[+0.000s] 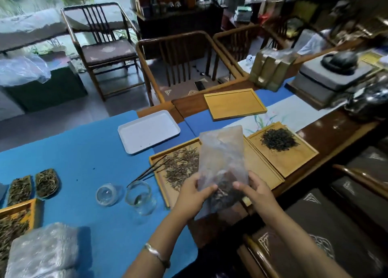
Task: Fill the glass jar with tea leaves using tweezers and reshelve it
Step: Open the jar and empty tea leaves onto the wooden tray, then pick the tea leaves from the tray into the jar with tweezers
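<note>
Both hands, left (192,190) and right (255,190), close their grip on a plastic bag (222,160) of dark tea leaves at lower centre. The open glass jar (140,196) stands on the bench left of them, tweezers (147,170) just above.

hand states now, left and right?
Left hand: closed, gripping the plastic bag of tea leaves at its lower left.
Right hand: closed, gripping the same bag at its lower right.

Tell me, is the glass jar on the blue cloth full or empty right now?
Nearly empty. The glass jar stands upright and open on the blue cloth, see-through with only a few dark bits at the bottom; its lid lies beside it.
</note>
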The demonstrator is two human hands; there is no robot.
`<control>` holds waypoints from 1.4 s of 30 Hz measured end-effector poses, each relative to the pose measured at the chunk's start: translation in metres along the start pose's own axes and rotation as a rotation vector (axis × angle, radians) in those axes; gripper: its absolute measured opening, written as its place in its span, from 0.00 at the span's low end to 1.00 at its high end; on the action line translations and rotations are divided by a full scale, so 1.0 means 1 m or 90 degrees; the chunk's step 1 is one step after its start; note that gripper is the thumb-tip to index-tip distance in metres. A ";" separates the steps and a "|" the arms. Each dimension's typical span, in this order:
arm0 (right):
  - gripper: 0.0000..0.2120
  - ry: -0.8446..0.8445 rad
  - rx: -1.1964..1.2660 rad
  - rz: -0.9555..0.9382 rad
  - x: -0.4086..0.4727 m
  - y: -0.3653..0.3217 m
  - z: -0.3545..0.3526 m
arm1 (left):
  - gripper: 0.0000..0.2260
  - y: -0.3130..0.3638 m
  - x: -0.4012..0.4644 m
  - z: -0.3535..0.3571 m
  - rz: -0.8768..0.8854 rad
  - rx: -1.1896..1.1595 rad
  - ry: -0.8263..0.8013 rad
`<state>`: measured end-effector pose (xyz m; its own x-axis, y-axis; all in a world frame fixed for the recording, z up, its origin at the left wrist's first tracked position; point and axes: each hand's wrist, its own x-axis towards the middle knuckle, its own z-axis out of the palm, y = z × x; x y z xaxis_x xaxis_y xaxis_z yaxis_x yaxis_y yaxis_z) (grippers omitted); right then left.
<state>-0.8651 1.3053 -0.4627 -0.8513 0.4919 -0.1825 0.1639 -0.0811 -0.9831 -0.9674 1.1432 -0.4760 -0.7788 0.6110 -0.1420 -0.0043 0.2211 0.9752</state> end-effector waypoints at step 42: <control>0.36 0.120 -0.458 0.079 0.184 0.067 -0.125 | 0.23 -0.064 0.183 0.071 -0.183 0.221 0.077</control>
<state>-0.9481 1.4991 -0.5606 -0.7158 0.6617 -0.2230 0.5936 0.4085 -0.6933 -1.0649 1.2947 -0.5765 -0.8446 0.3988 -0.3572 -0.0363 0.6229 0.7814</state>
